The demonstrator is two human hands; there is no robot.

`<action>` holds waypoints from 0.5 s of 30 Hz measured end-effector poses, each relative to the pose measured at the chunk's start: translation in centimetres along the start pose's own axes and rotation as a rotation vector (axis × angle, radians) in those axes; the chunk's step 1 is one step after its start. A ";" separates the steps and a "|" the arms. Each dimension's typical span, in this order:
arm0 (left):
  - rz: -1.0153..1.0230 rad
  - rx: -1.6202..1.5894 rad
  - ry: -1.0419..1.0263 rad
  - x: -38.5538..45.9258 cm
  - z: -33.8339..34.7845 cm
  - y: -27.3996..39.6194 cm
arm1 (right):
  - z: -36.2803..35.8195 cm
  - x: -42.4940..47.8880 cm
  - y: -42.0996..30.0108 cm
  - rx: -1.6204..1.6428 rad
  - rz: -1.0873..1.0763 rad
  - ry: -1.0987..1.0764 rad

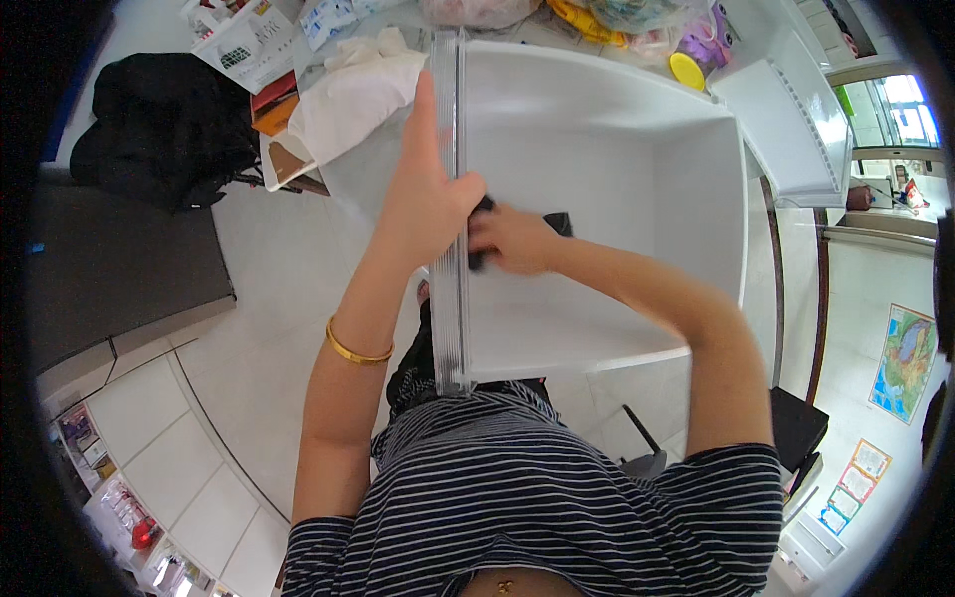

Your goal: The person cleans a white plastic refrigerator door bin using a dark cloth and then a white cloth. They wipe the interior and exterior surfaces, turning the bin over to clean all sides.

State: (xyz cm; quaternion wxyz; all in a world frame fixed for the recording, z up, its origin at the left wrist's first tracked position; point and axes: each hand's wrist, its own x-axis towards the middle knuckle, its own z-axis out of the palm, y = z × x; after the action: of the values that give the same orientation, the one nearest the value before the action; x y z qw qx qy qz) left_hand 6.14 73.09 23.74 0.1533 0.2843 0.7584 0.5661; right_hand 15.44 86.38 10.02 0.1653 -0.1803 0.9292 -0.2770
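Observation:
In front of me a white plastic bin lies with its hollow side facing up. A clear ribbed panel forms its left side. My left hand grips this panel from outside, its thumb over the rim and a finger stretched along it. Inside the bin is my right hand, blurred and close to the panel's inner face. It holds a black, cloth-like item, partly hidden by the fingers. A black corner shows beyond the wrist; whether it belongs to the same item is unclear.
White cloth lies beyond the bin to the left. Plastic-wrapped bundles and a purple toy sit along the far side. Another white plastic part stands at right. Black fabric hangs at far left.

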 end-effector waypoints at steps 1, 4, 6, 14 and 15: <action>-0.013 0.029 0.022 -0.2 -0.1 -0.2 | -0.7 -1.7 -1.4 -0.045 -0.060 -0.282; 0.002 0.009 0.002 0.1 -0.2 -0.8 | -0.3 -7.1 -0.5 0.092 0.011 -0.320; -0.017 0.003 0.015 -0.1 -0.1 -0.6 | -2.6 -9.1 0.3 -0.178 0.100 -0.526; -0.464 -0.387 0.037 -5.3 -0.5 1.4 | -8.4 -10.6 0.8 0.218 0.569 -0.167; -0.489 -0.399 0.032 -5.9 -0.1 1.9 | -8.2 -8.7 -0.6 0.389 0.499 -0.107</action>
State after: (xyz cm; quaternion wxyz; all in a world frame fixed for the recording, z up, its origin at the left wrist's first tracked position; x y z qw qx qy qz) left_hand 11.25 69.79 25.04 0.3258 0.0488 0.6807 0.6543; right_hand 19.88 93.37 18.67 0.3082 0.0737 0.8644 -0.3904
